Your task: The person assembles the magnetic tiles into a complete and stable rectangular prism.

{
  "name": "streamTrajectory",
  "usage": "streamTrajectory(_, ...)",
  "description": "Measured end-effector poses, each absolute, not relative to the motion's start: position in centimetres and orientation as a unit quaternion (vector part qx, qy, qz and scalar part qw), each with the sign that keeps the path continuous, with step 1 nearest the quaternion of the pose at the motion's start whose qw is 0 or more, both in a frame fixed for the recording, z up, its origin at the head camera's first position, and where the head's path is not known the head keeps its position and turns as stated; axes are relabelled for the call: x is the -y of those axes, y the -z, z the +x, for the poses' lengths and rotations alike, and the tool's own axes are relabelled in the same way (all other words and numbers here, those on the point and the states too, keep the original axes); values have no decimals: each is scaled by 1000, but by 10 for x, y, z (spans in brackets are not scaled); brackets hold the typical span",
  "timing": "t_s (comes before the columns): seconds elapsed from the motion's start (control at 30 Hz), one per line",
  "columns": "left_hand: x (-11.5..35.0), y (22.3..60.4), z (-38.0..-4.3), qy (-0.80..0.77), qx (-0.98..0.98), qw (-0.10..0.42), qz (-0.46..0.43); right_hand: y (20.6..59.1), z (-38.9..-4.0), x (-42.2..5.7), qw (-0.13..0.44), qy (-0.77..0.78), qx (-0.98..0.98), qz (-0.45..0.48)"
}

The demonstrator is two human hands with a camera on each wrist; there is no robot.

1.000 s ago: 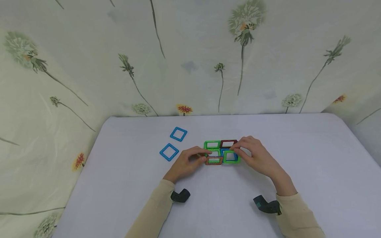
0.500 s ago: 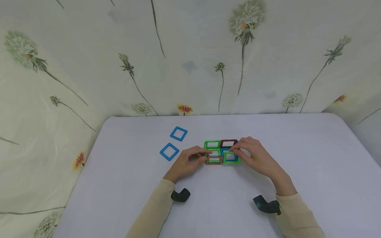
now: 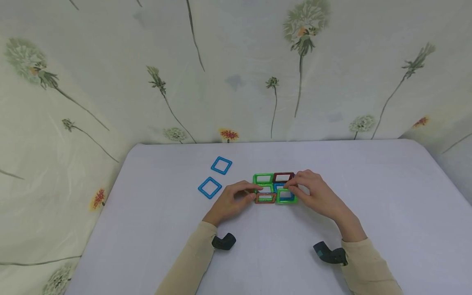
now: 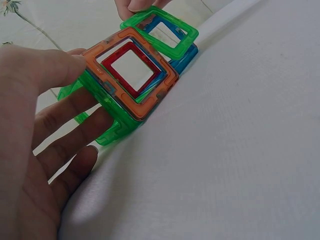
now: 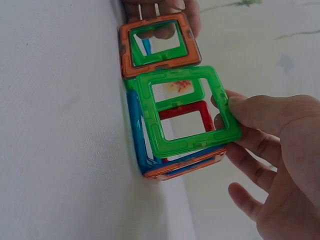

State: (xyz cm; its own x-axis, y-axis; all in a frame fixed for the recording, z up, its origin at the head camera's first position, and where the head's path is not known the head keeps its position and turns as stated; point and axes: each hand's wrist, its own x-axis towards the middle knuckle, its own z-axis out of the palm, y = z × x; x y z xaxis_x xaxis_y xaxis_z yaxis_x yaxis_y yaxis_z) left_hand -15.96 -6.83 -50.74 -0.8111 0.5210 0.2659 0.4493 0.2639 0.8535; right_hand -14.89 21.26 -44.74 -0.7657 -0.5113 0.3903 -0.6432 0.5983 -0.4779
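Observation:
In the head view, a structure of square magnetic tiles, with green, blue, red and orange frames, stands on the white table. My left hand holds its left side. In the left wrist view, the thumb rests on the corner of an orange tile, and some fingers lie against the green side tile. My right hand pinches a green square tile by its edge. That tile is tilted at the structure's near right, in front of a blue tile. The right index fingertip is partly hidden in the right wrist view.
Two loose blue square tiles, a farther one and a nearer one, lie flat left of the structure. Behind the table hangs a flower-patterned cloth. Each wrist wears a black camera.
The green tile pinched in my right hand has come down slightly towards the structure's near side. My left hand and the loose blue tiles stay where they were.

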Motion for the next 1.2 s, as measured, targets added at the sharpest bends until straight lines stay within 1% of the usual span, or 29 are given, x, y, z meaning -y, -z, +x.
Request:
streamTrajectory(0.43,68,507,-159,-522,-795,31,306,447,-148,-212,78,-312,892,317)
streamTrajectory(0.9,68,507,-160,-522,-795,32,307,446,-148,-212,80,-312,891,320)
streamTrajectory(1.13,68,507,-160,-521,-797,32,304,445,-148,-212,69,-300,898,314)
streamTrajectory(1.2,68,499,-156,-523,-796,33,304,445,-148,-212,68,-298,899,315)
